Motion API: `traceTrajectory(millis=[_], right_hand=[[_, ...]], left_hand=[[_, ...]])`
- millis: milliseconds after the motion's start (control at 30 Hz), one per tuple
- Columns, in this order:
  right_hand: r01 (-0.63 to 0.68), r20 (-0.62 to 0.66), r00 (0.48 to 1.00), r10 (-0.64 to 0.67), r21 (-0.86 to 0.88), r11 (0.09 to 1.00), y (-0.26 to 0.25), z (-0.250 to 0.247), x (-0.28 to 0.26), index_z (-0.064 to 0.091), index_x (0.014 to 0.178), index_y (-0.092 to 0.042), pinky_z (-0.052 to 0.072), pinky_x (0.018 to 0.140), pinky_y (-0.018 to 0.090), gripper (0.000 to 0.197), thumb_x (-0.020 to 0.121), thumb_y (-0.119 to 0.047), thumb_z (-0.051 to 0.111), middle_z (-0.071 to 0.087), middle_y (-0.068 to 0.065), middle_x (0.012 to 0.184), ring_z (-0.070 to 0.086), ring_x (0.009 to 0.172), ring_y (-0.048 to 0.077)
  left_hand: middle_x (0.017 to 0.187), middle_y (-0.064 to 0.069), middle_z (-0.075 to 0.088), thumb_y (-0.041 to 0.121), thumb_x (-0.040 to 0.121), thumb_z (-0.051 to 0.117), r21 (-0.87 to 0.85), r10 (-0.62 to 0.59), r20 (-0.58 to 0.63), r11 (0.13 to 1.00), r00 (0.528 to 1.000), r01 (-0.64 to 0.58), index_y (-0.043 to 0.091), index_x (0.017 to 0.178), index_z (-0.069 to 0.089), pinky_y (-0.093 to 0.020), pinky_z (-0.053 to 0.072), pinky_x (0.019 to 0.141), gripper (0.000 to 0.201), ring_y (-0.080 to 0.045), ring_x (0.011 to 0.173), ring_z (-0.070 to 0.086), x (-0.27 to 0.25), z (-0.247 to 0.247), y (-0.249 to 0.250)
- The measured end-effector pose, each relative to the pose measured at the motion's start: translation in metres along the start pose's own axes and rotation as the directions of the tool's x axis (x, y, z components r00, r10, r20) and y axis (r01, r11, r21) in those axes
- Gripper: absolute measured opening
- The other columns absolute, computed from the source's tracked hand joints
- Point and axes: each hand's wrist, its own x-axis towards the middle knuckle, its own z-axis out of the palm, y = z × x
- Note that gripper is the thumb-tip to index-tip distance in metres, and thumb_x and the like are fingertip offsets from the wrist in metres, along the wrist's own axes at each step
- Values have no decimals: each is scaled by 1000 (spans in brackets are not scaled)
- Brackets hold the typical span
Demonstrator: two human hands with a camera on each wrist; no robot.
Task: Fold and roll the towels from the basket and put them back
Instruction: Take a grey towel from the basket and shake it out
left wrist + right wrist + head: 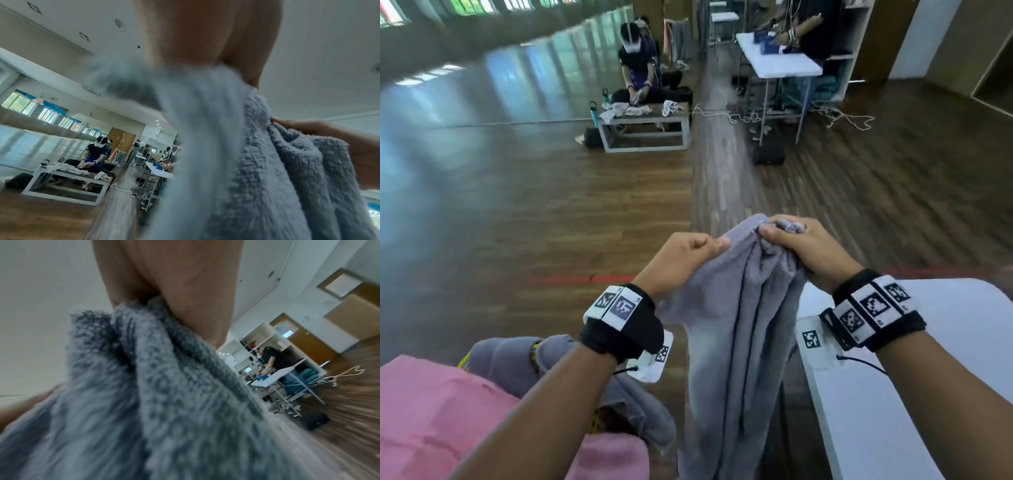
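Gripping fluffy grey towel (739,308): both hands

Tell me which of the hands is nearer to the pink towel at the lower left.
The left. The left hand grips the grey towel on the side above the pink towel; the right hand grips it further right, near the white table.

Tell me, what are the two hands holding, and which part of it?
Both hands hold one grey towel by its bunched top edge: the left hand pinches the left end, the right hand grips the right. The rest hangs down.
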Motion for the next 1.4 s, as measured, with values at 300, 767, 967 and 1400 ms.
traceTrajectory(millis=[300,767,967,1400], right_hand=[[90,-213,972,-95,-32,995,-12,-114,197,68,100,5,52,82,31,25,91,-18,66,69,13,93,63,85,17],[-23,-495,848,-189,-390,921,-60,-388,311,69,109,-8,50,83,18,24,94,-25,60,68,4,105,63,93,11],[-492,-767,640,-45,-454,743,20,-502,247,65,111,-2,39,85,34,58,99,-51,37,61,25,119,58,108,36],[-868,-781,367,505,-482,-115,284,-487,-127,55,118,-28,24,108,48,32,97,-46,39,59,8,132,51,122,33]], left_hand=[[63,3,45,27,94,59,71,50,-101,997,994,-43,16,57,52,-22,34,57,39,-11,62,39,226,-4,20],[77,-6,66,26,90,62,243,250,-83,944,965,-224,3,84,71,-26,43,66,26,-9,69,53,484,111,82],[83,-10,69,30,90,61,362,85,-11,929,996,-75,9,85,72,-30,45,73,25,-16,75,59,483,152,-9],[77,-11,62,52,87,44,463,-317,652,886,689,-31,6,83,63,-35,43,68,50,-21,71,59,181,362,-215]])
